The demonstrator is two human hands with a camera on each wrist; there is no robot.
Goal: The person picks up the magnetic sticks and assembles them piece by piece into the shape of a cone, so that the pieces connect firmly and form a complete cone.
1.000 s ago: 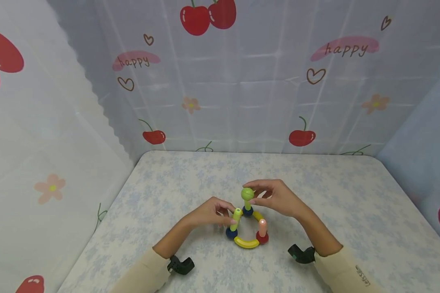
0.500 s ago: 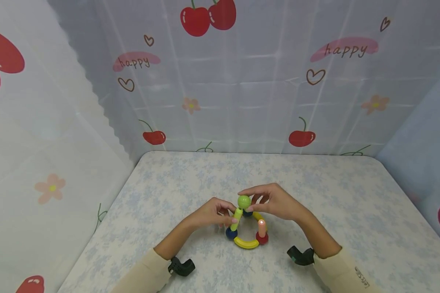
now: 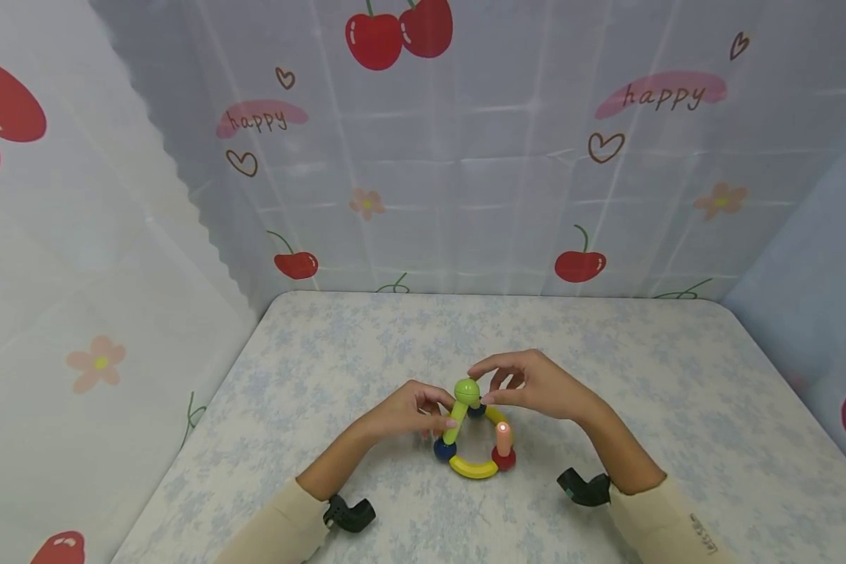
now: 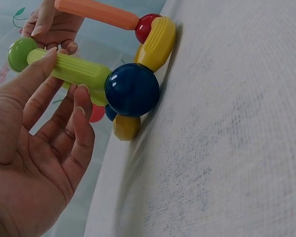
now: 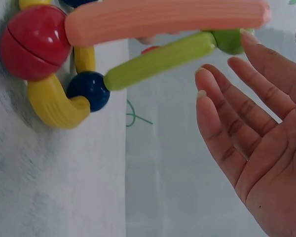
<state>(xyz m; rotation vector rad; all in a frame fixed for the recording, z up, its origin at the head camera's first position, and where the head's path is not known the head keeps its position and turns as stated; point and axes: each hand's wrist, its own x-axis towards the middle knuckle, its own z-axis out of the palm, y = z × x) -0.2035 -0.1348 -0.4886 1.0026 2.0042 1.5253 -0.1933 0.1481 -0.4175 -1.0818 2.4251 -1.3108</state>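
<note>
A toy of magnetic rods and balls stands on the table. Yellow curved rods [image 3: 474, 468] link a red ball [image 3: 504, 458] and two dark blue balls [image 3: 445, 449] in a ring. My left hand [image 3: 405, 411] pinches a lime-green rod [image 4: 81, 69] rising from the near blue ball. A green ball [image 3: 467, 391] caps that rod. Another green rod [image 5: 160, 61] slants from the far blue ball up to the same green ball. My right hand [image 3: 539, 388] is spread loosely beside the green ball, fingertips right at its edge. An orange rod [image 3: 504, 439] stands on the red ball.
A pale flower-patterned cloth covers the table [image 3: 366, 337]. Behind and at the sides hang curtains [image 3: 465, 172] printed with cherries. Black wrist cameras [image 3: 583, 487] sit at both cuffs.
The right hand brought the green ball left and toward me, tilting the far rod, onto the left rod's top. Its fingers then loosened and drew slightly right. The left hand stayed put.
</note>
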